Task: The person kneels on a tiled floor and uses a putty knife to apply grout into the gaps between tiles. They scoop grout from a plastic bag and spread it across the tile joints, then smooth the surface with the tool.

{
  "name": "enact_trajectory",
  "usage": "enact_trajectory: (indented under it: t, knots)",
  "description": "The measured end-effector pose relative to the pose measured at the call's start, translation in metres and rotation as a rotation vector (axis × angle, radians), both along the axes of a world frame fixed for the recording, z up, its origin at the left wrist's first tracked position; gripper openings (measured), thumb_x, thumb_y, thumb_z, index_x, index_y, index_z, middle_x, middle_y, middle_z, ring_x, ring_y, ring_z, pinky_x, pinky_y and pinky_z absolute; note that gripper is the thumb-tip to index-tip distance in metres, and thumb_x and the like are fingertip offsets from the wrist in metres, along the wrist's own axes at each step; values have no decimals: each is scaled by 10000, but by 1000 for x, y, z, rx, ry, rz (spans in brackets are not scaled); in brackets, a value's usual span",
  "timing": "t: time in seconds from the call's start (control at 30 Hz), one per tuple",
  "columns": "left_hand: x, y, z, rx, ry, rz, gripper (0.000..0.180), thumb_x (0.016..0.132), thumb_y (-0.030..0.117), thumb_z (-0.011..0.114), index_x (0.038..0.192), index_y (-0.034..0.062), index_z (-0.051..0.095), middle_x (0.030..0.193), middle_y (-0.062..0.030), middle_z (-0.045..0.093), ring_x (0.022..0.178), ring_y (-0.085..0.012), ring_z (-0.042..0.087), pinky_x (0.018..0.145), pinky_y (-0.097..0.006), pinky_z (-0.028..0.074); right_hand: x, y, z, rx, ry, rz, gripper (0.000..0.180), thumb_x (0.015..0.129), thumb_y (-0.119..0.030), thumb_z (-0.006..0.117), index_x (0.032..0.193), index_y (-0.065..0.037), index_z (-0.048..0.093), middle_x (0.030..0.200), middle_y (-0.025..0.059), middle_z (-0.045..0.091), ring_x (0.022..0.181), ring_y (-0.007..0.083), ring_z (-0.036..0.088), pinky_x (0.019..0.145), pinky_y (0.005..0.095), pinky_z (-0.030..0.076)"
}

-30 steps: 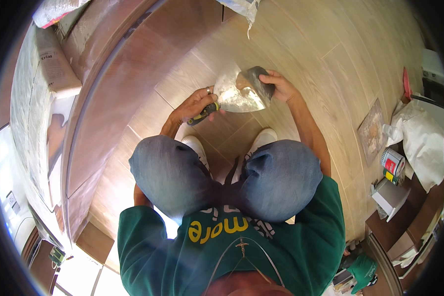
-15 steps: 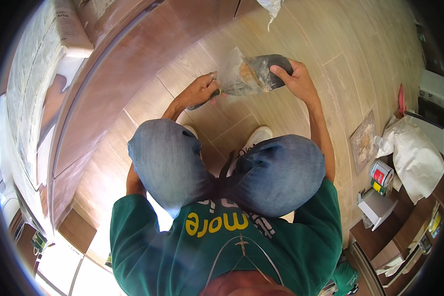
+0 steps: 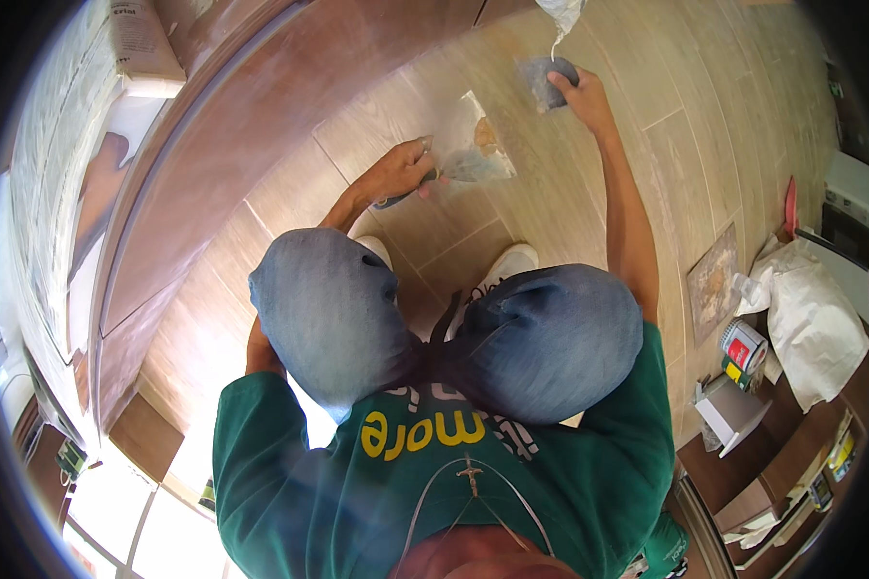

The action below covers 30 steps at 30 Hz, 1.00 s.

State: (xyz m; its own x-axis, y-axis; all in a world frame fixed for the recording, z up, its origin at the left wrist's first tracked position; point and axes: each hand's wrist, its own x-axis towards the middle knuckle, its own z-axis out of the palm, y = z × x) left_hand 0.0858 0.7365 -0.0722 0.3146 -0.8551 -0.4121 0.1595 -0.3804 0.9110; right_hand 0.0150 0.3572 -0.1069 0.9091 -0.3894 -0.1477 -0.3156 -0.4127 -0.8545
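My left hand [image 3: 401, 169] is closed round a dark-handled tool [image 3: 390, 202]. The tool's working end is too blurred to make out. It is beside a rough, dusty patch [image 3: 485, 135] in the wood-look floor, where a brown lump shows. Farther off to the right, my right hand [image 3: 581, 95] grips the rim of a dark grey, scoop-like piece [image 3: 557, 85] with pale dust on its lighter part. That piece is just below a hanging white plastic bag [image 3: 562, 13] at the top edge, and I cannot tell whether they touch.
A brown panel [image 3: 179, 183] curves along the left, with a paper sack [image 3: 145, 48] beyond it. To the right are a rough square piece [image 3: 712, 280], a white sack [image 3: 806, 323], a can [image 3: 743, 344] and a white box [image 3: 732, 410]. My knees [image 3: 541, 338] are bent below my hands.
My right hand has carried the grey scoop-like piece up and right, off the dusty patch to near the white bag. My left hand stays nearly in place with its tool.
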Motion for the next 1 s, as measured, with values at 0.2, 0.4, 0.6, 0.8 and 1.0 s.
enact_trajectory:
  t: [0.2,0.4,0.6,0.8,1.0]
  knots:
    - [4,4,1,19,37,-44,311,1076,231,396,1154,-13,571,1009,-102,694,829,-146,703,691,-285,552,45,-53,-49,-177,214,46,370,915,-332,739,1052,11,730,861,65,717,752,185,643,725,376,508]
    - [1,15,-15,34,52,18,319,1080,226,385,1173,-25,557,924,-80,653,877,-168,721,681,-282,553,59,-56,-63,-419,204,98,456,884,-394,703,1074,20,716,972,249,730,921,394,707,824,455,535]
    - [6,5,-8,10,82,-62,315,1090,233,378,1191,-6,558,919,-82,648,917,-170,726,683,-280,564,38,-75,-88,-504,85,-83,294,892,-313,726,950,-25,729,755,115,710,659,237,640,681,409,508]
    - [0,11,-3,17,106,-21,299,1096,243,373,1118,14,563,860,-76,666,875,-165,730,667,-275,549,35,-52,-50,-189,295,120,461,913,-379,698,1150,16,705,1021,244,733,987,371,708,864,428,534]
    - [0,5,23,22,89,-21,298,1095,245,382,1120,11,564,863,-80,674,848,-146,716,677,-278,547,14,-58,-44,-290,254,-30,412,915,-363,701,1182,-49,722,1003,183,751,929,320,716,856,393,536]
